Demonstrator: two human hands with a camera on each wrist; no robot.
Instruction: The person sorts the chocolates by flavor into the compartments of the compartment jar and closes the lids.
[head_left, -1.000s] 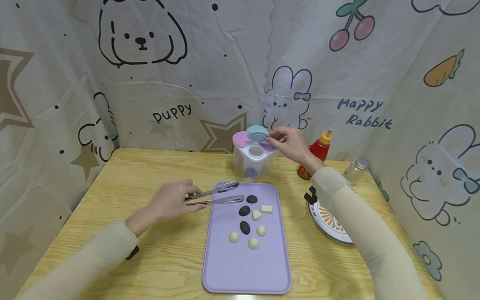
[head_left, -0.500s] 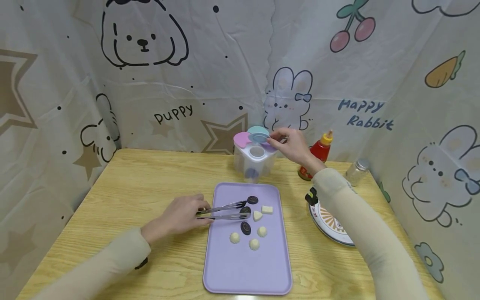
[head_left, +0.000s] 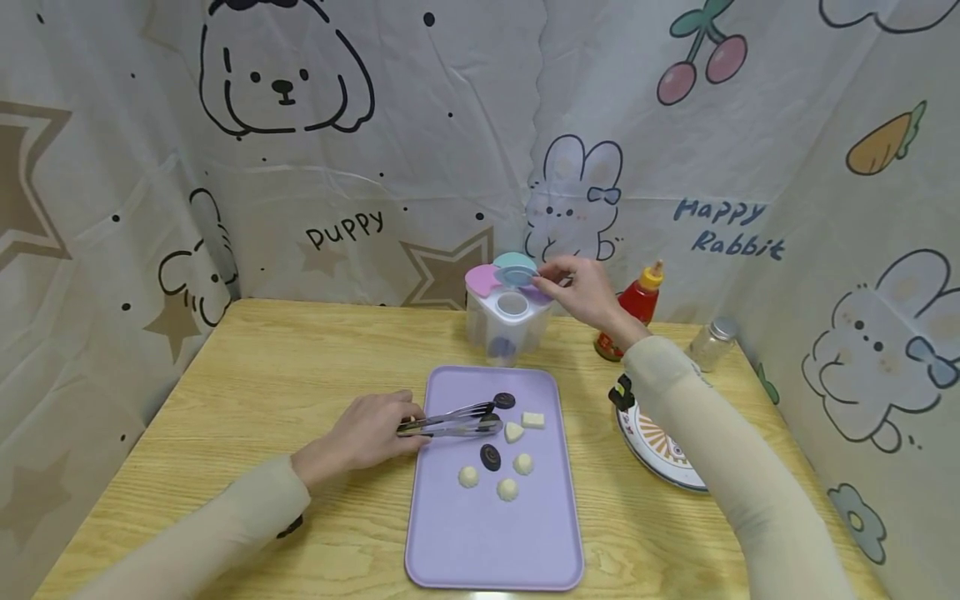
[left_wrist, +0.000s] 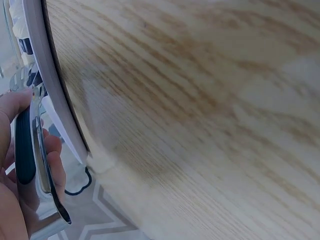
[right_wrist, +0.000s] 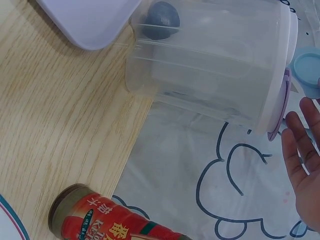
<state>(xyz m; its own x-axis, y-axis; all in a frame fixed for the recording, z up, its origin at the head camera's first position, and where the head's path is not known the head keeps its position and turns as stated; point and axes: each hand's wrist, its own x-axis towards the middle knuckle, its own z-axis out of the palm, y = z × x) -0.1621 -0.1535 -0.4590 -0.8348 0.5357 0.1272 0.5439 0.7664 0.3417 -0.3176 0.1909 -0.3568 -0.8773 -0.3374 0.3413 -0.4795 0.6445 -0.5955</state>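
In the head view my left hand (head_left: 367,429) grips metal tongs (head_left: 450,423) over the left edge of a purple tray (head_left: 491,542). The tong tips lie on either side of a dark oval chocolate (head_left: 491,417). Two more dark chocolates (head_left: 491,457) and several cream-white ones (head_left: 507,489) rest on the tray. Behind it, my right hand (head_left: 581,287) pinches the raised blue flap lid (head_left: 516,276) of a clear compartment container (head_left: 517,329); the round opening (head_left: 513,302) in front is uncovered. A dark blue round piece (right_wrist: 162,21) shows inside the container in the right wrist view.
A red sauce bottle (head_left: 639,302) with a yellow cap stands right of the container. Further right is a glass shaker jar (head_left: 712,343). A patterned plate (head_left: 660,450) lies partly under my right forearm. Printed curtain (head_left: 337,167) encloses the table's back and sides.
My left hand has moved right and nearer with the tongs, whose arms have come down around a dark chocolate and drawn closer together. The right hand keeps the lid raised.
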